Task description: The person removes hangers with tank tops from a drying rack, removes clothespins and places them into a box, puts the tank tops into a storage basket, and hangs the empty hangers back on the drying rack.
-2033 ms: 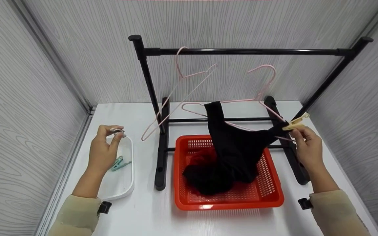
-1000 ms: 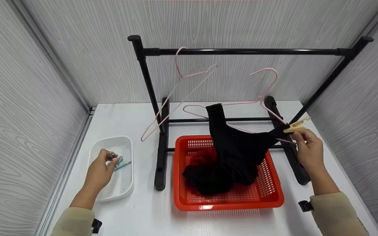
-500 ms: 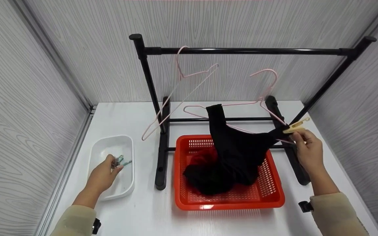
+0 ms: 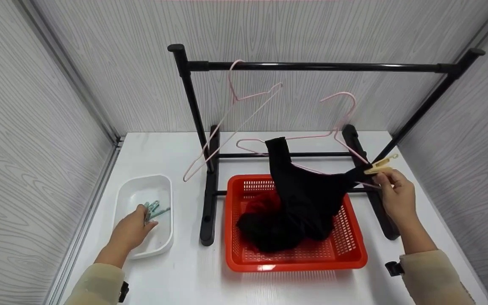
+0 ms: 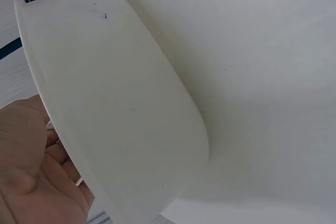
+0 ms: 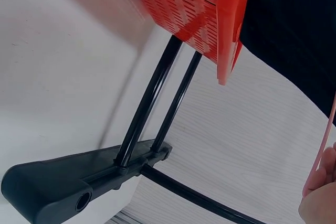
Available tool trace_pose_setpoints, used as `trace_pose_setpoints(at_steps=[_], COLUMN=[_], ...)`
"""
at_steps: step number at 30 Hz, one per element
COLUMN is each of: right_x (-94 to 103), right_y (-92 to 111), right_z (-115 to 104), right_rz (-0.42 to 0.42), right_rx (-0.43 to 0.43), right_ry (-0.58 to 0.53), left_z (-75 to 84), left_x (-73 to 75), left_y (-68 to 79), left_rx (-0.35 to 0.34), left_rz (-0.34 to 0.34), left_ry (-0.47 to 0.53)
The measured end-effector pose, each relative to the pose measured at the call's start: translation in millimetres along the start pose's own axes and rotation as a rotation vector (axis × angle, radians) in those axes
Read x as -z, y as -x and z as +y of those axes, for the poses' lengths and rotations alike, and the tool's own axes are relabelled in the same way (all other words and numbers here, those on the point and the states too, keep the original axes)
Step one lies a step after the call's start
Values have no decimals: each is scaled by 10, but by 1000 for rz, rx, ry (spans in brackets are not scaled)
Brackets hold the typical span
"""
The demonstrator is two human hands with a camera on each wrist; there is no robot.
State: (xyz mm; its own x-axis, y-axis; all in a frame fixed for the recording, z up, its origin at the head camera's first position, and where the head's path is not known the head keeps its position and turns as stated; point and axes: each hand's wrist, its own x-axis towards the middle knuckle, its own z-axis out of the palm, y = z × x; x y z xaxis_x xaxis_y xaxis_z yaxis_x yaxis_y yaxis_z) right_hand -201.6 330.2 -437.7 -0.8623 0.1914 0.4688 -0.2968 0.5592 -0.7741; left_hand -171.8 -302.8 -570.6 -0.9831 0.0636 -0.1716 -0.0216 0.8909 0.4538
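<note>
My left hand (image 4: 131, 228) reaches into a white tray (image 4: 165, 237), thumb spread from the fingers. The fingers are beside several green clothespins (image 4: 159, 212); the left wrist view hides the fingertips behind the tray wall (image 5: 121, 103). My right hand (image 4: 398, 197) grips the right end of a pink clothes hanger (image 4: 303, 137), whose hook is free of the rail. Black strapped clothing (image 4: 311, 190) hangs from that hanger and droops into a red basket (image 4: 295, 266). By the right fingertips, a yellow clothespin (image 4: 381, 164) clamps the right strap. The right wrist view shows the hanger wire (image 6: 321, 156) against the fingers.
A black rack (image 4: 320, 66) stands across the back of the white table (image 4: 184, 271), its feet on both sides of the basket. Another pink hanger (image 4: 254, 114) hangs at the rail's left. Dark and red cloth (image 4: 263, 202) lies in the basket. Wood-grain panels surround the table.
My left hand has lowered into the tray from above it; the small silvery clip it pinched no longer shows between finger and thumb. The held hanger has sunk slightly with my right hand.
</note>
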Motion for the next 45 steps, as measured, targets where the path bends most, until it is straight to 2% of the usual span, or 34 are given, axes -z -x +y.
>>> trace_pose_setpoints(at_steps=[6, 14, 21, 28, 45], right_x=[-3, -21, -14, 1, 2], right_y=[8, -4, 22, 35, 24], right_z=[70, 249, 123, 24, 35], right_rz=[-20, 6, 10, -8, -1], right_rx=[-40, -47, -12, -15, -7], right_ry=[-34, 19, 12, -2, -16], left_z=[-22, -19, -24, -21, -24], left_x=[-67, -115, -155, -175, -197], left_y=[0, -28, -59, -77, -81], left_rx=[21, 36, 59, 71, 70], left_rz=[-3, -1, -14, -34, -22], left_ry=[-11, -10, -9, 0, 14])
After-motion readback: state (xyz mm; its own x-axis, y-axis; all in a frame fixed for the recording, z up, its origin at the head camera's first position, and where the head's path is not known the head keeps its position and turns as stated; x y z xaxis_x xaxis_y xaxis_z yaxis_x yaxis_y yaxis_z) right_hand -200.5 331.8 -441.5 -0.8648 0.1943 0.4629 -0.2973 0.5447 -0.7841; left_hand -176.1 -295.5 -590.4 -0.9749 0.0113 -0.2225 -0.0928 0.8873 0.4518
